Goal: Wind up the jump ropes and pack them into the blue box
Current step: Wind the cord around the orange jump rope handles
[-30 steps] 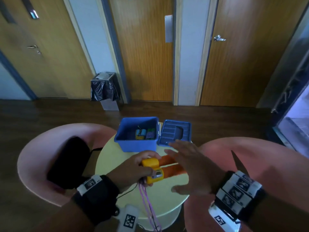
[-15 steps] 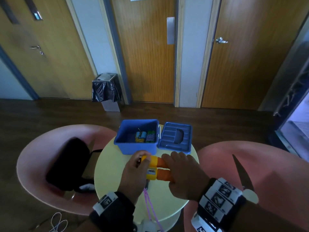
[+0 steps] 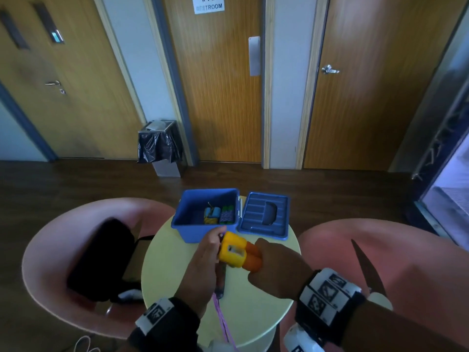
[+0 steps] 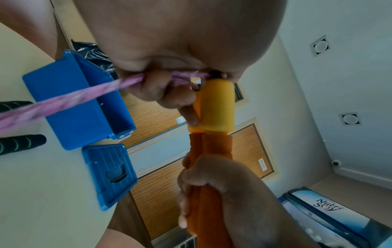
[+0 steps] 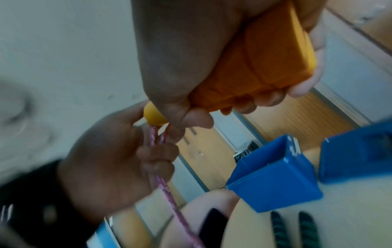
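Observation:
A jump rope has two orange foam handles (image 3: pixel 252 259) with yellow ends (image 3: pixel 232 252) and a pink cord (image 3: pixel 223 318). My right hand (image 3: pixel 269 257) grips both orange handles (image 5: pixel 265 58) together above the round table (image 3: pixel 172 275). My left hand (image 3: pixel 214 246) is curled round the doubled pink cord (image 4: pixel 63 104) just below the yellow ends (image 4: pixel 216 104). The cord hangs off the table's near edge. The blue box (image 3: pixel 195 232) stands open just beyond my hands, with wound ropes (image 3: pixel 218 214) inside. Its lid (image 3: pixel 264 217) lies to the right of it.
Pink chairs (image 3: pixel 63 250) flank the small table on both sides, and a black bag (image 3: pixel 101 255) lies on the left one. Another rope's black-and-green handles (image 4: pixel 19 144) lie on the table near the box. A lined bin (image 3: pixel 160 146) stands by the doors.
My right hand, flat over the handles a second ago, has closed round them. The handles have come off the table toward the box, and my left hand has slid from the yellow end to the cord.

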### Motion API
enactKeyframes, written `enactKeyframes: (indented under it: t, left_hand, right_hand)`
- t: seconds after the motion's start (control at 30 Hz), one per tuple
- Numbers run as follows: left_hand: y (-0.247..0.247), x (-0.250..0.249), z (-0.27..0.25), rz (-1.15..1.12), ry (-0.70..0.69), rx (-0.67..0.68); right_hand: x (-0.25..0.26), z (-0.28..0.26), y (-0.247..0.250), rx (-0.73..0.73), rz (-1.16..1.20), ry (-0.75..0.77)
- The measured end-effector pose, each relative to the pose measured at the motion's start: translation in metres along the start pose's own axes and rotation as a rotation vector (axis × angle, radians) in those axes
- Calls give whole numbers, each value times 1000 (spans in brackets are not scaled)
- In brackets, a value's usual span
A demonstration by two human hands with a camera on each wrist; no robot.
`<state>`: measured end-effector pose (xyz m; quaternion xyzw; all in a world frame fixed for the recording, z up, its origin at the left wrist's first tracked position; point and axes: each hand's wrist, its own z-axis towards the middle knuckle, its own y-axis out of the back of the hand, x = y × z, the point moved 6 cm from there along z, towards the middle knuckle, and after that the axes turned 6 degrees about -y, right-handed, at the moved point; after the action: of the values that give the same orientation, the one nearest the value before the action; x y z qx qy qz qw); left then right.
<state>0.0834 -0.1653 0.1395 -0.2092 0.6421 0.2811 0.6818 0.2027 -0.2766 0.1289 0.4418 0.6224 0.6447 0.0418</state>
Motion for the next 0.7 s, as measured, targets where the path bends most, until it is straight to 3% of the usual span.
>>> enactKeyframes:
  t: [0.13, 0.2, 0.27, 0.33, 0.4, 0.5, 0.57, 0.63, 0.7]
  left_hand:
    - [3, 5, 9, 98, -37, -29]
    - [-4, 3, 12, 244, -101, 30]
    - [-17, 4, 13, 346, -126, 118]
    - [-29, 10, 13, 308, -64, 232]
    - [-33, 10, 12, 276, -15, 317]
    - [-31, 5, 13, 408, -67, 391]
    - [-27, 2, 10, 529, -125, 403]
    - [-24, 3, 2, 604, -147, 419]
    - [-24, 2, -8, 640, -164, 445]
  right_hand:
    - [-6, -4, -8, 196, 1037, -263]
    - [0, -8, -8, 285, 1477, -298]
    - [5, -10, -4, 358, 1717, -266]
    - [11, -12, -1, 487, 1815, -193]
    - [10, -17, 0, 591, 1829, -139]
    - [-3, -22, 0, 570, 1633, -169]
    - [-18, -18, 1, 441, 1422, -277]
    - [-41, -10, 12, 186, 1105, -348]
    - [-61, -1, 30, -21, 660, -285]
